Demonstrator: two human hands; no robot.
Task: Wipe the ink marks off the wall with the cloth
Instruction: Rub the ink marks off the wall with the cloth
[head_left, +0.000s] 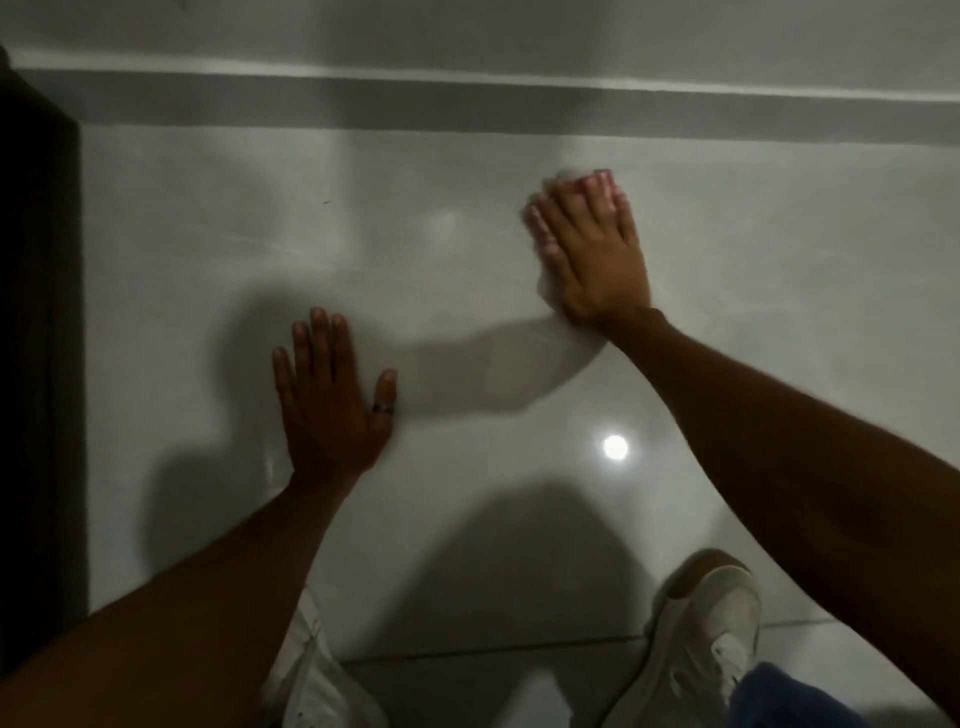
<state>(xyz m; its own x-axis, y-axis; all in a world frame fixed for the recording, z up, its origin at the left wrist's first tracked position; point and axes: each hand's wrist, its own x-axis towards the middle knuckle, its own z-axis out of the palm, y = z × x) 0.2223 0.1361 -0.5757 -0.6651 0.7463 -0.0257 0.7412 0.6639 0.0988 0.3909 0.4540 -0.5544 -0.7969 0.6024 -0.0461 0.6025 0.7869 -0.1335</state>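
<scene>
Head view: cloth (549, 249), pale and blurred, lies flat against the glossy white wall (415, 218), visible only as a fringe around the right hand (597, 260). Right hand presses on it, palm down, fingers straight and held together. One small dark mark (327, 202) shows on the wall, well left of the cloth. Left hand (332, 410) rests flat on the bare wall, fingers extended, thumb apart, ring (383, 409) on the thumb. White shoe (701, 629) stands below on the floor.
</scene>
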